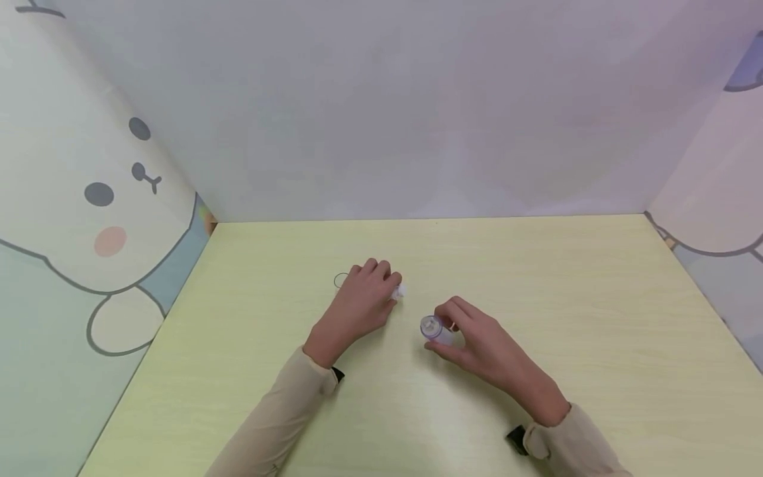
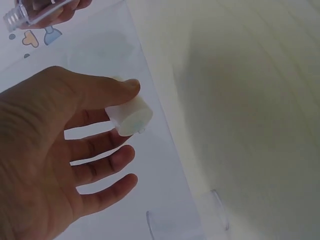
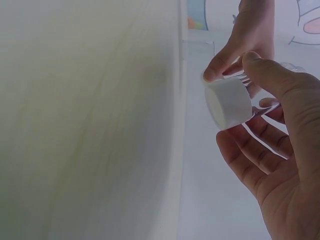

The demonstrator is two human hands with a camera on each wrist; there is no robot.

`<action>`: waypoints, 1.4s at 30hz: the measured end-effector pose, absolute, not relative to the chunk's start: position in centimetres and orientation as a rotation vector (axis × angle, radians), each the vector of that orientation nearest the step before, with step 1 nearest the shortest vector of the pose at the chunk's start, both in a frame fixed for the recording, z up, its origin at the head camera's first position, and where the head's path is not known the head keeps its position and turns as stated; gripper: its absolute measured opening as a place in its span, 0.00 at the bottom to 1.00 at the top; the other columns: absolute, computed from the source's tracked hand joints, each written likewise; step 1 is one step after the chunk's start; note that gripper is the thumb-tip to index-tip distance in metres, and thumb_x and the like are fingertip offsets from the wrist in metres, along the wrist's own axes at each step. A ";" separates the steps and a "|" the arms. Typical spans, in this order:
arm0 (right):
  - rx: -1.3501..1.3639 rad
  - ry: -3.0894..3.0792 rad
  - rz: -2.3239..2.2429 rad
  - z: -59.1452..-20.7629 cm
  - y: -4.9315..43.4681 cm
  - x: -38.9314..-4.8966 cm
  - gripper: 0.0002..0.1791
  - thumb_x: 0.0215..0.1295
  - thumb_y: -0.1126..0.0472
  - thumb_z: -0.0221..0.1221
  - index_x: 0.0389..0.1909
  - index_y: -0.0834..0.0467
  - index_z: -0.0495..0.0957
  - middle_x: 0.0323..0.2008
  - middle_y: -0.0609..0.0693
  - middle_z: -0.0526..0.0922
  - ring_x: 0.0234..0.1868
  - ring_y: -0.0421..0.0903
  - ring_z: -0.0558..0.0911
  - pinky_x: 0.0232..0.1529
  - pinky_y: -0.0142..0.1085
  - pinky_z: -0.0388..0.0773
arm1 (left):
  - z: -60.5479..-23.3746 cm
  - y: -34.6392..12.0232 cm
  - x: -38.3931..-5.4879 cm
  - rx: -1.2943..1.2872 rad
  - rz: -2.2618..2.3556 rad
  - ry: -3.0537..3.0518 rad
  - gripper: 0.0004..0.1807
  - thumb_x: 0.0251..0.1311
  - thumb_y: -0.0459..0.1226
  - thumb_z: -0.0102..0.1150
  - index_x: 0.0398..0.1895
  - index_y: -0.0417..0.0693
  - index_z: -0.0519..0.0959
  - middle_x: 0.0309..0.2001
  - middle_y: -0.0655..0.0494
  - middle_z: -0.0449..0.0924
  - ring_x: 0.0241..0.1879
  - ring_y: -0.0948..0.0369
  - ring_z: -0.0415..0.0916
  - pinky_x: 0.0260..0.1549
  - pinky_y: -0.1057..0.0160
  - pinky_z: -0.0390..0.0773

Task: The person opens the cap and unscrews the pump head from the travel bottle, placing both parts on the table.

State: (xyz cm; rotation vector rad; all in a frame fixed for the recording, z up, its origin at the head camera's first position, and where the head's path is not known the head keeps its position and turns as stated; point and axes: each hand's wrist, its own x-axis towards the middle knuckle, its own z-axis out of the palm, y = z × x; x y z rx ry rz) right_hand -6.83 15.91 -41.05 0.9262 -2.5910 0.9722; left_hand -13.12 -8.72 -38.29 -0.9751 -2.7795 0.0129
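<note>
My left hand [image 1: 362, 297] pinches a small white cap [image 2: 131, 114] between thumb and index finger, its other fingers spread apart below in the left wrist view. To the right, my right hand [image 1: 479, 341] grips a small clear bottle [image 1: 440, 331] between thumb and fingers. The bottle's bare threaded neck [image 2: 15, 19] shows at the upper left of the left wrist view, and its wide white base [image 3: 227, 103] faces the right wrist camera. A clear cylindrical cover [image 2: 182, 220] stands on the table beside the left hand, mostly hidden behind it in the head view.
Both hands are over a pale wood-grain table [image 1: 572, 285]. A plain light panel [image 1: 405, 112] rises along its far edge. Panels with cartoon animals [image 1: 107, 218] border the left and right sides.
</note>
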 end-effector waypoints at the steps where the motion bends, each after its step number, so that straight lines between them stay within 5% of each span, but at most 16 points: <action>1: 0.928 -2.589 0.973 -41.1 15.9 -6.8 0.24 0.55 0.54 0.79 0.46 0.50 0.76 0.39 0.37 0.76 0.39 0.33 0.77 0.39 0.28 0.80 | -38.4 -8.7 -13.2 -0.967 0.032 -2.787 0.12 0.66 0.41 0.68 0.48 0.48 0.79 0.44 0.52 0.78 0.43 0.52 0.72 0.44 0.52 0.79; 28: 0.921 -2.618 0.994 -41.0 15.7 -6.9 0.24 0.55 0.53 0.79 0.46 0.50 0.76 0.39 0.37 0.76 0.40 0.33 0.77 0.40 0.28 0.80 | -39.9 -8.2 -13.9 -0.900 0.131 -2.903 0.12 0.65 0.43 0.69 0.44 0.48 0.81 0.43 0.52 0.79 0.45 0.51 0.74 0.50 0.48 0.77; 42: 0.909 -2.641 0.995 -40.9 15.6 -6.9 0.24 0.55 0.53 0.79 0.47 0.50 0.76 0.40 0.38 0.77 0.40 0.34 0.78 0.39 0.29 0.81 | -39.9 -8.5 -13.7 -0.880 0.146 -2.894 0.18 0.65 0.46 0.68 0.53 0.48 0.79 0.47 0.49 0.79 0.49 0.49 0.76 0.52 0.46 0.77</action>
